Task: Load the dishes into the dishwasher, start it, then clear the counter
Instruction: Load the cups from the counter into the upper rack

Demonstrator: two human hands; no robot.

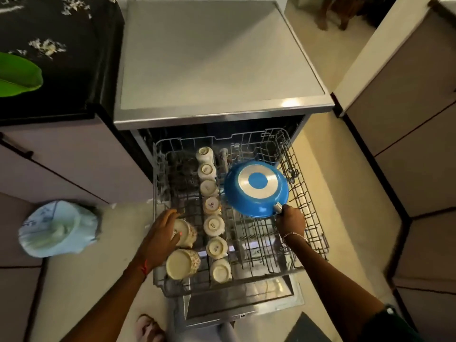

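A grey wire dish rack (311, 219) is pulled out of the open steel-topped dishwasher (217, 58) over its lowered door (246, 306). At nine o'clock of the rack, on the pale floor, stands a light blue-green bag-lined bin (59, 228). At eleven o'clock lies a black counter with white flower print (61, 40), with a bright green leaf-shaped piece (17, 75) on it. Beige cabinets flank the right side. A sandalled foot (148, 327) shows at six o'clock.

Down the rack's middle runs a row of small cream cups (213, 225), all turned base-up. At the rack's seven o'clock corner sit two cream mugs with floral print, also upside down. The left hand (162, 233) wraps fingers and thumb round the farther floral mug (186, 233); the nearer floral mug (182, 264) lies just beside it, untouched. At the rack's two o'clock a round blue frying pan with a silver base ring (256, 188) rests upside down and tilted on the tines. The right hand (291, 222) grips its handle at the pan's five o'clock edge.
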